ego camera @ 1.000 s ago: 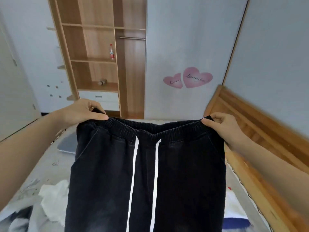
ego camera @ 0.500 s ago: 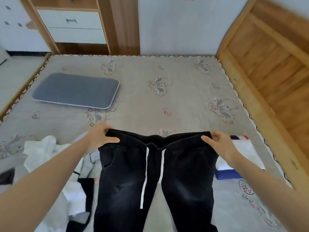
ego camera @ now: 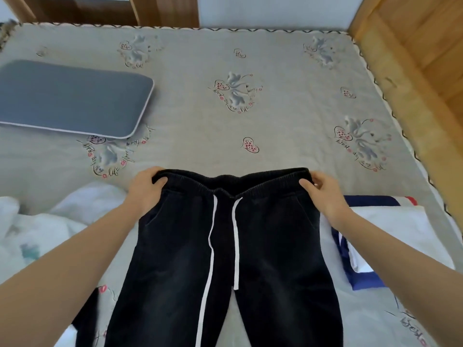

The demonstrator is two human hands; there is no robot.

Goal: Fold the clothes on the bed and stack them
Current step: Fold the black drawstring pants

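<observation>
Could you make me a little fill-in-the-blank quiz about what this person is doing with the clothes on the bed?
1. Both hands, left hand and right hand, grip the waistband of the black ____.
2. The two drawstrings hanging from the waistband are ____ in colour.
3. The grey pad lies on the person's ____ side of the mattress.
4. The folded white and navy garment lies beside the person's ____ forearm.

Missing words: trousers; white; left; right

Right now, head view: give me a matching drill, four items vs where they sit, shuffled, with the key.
Items:
1. black trousers
2. grey pad
3. folded white and navy garment
4. crumpled white clothes

Places:
A. far left of the mattress
B. right of the trousers
C. near left
D. centre, waistband held by the left hand and the right hand

Pairs: 1-D, 2-A, 3-B, 4-C
</observation>
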